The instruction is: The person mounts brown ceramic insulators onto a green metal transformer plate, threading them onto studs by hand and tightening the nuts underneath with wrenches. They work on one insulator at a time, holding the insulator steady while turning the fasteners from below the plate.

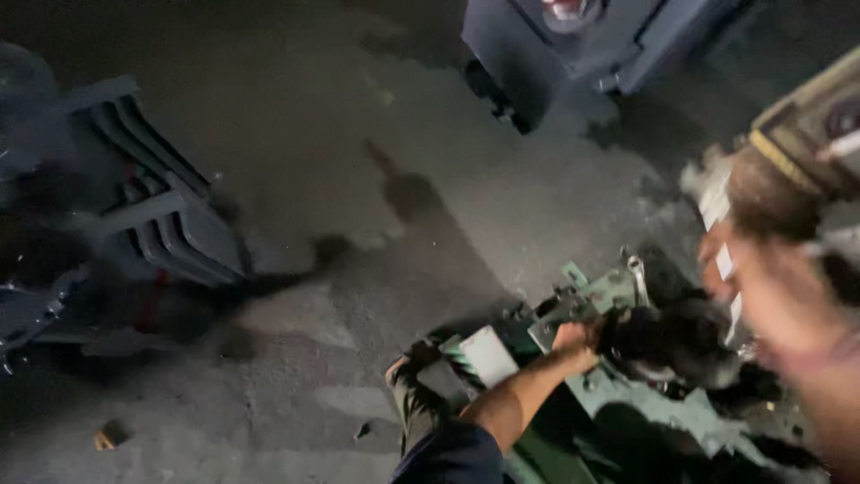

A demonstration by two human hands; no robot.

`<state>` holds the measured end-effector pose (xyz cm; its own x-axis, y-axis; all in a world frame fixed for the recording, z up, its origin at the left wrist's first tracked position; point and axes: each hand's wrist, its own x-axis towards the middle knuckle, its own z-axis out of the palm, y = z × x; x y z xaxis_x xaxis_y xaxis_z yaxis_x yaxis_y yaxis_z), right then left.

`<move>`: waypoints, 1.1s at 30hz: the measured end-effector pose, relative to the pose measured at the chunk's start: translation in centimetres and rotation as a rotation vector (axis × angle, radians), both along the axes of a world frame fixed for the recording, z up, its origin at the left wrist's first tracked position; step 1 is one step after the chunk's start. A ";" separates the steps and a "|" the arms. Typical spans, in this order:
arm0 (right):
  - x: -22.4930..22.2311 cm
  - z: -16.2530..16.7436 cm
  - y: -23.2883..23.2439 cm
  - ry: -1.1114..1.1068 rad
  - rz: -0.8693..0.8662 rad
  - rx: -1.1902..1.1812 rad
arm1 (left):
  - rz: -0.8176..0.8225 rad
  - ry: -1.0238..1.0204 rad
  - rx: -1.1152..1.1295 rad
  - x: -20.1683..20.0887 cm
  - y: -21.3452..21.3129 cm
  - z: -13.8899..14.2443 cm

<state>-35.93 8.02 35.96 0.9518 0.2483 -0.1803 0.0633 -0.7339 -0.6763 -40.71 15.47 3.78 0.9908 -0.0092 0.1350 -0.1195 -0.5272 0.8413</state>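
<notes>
Concrete floor (358, 179), grey and stained, dim light; all places below are given from the green machine (627, 394) at lower right. Item one: my left hand (576, 338), fist closed on the near end of a black part (663, 345) that lies on top of the machine; the forearm runs down and left from it. Item two: my right hand (770, 287), raised above the machine's right side and badly blurred; a white strip (717, 211) shows at it, but I cannot tell whether the fingers are closed on it or loose. Item three: a wrench (638, 278) lying on the machine's far edge, just beyond the black part. Item four: a white block (488, 354) at the machine's left end, next to my shoe (408, 394). Item five: stacked grey chairs (152, 197), well apart to the left. Item six: a dark blue machine (582, 45), far beyond, at the top edge. Item seven: a tan box (806, 134) close above the right side. Progress, as I judge it: the black part is on the machine with my grip on it and the wrench lies untouched, so fitting or loosening looks unfinished. Room: wide bare floor to the left and beyond; the right side is crowded by the tan box, and my own leg hems the near-left corner.
</notes>
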 end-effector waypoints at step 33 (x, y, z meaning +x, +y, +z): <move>-38.9 -36.6 -11.2 0.555 -1.239 0.004 | -0.340 -0.350 0.043 4.0 -6.0 -5.6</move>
<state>-74.88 -3.21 -0.62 0.3518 -0.7088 -0.6114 -0.9106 -0.1076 -0.3991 -36.66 9.46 -1.80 0.8258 -0.3372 0.4521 -0.5629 -0.4428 0.6979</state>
